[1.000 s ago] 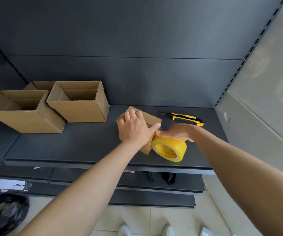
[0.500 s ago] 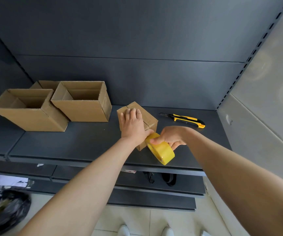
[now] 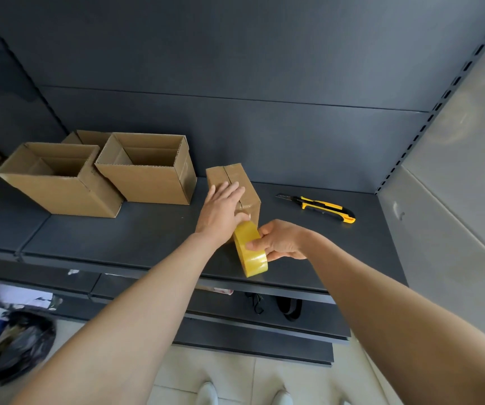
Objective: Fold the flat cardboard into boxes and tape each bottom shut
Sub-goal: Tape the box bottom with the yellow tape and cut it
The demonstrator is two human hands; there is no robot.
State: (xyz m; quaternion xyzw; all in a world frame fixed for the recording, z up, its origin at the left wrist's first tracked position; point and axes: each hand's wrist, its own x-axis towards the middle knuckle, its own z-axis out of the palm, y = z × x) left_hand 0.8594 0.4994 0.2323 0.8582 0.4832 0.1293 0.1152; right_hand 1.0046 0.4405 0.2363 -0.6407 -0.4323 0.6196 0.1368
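While the flat left hand [image 3: 222, 211] presses the box [image 3: 236, 182], right-hand fingers [image 3: 257, 244] grip the tape roll [image 3: 250, 249].

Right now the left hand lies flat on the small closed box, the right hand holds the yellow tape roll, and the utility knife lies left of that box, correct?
One slip: in the head view the utility knife lies right of the small closed box, not left. The left hand is flat on it and the right hand holds the yellow tape roll.

Brown cardboard box [image 3: 236, 182]; yellow tape roll [image 3: 250, 249]; yellow-black utility knife [image 3: 321, 208]; dark grey shelf [image 3: 118, 238].
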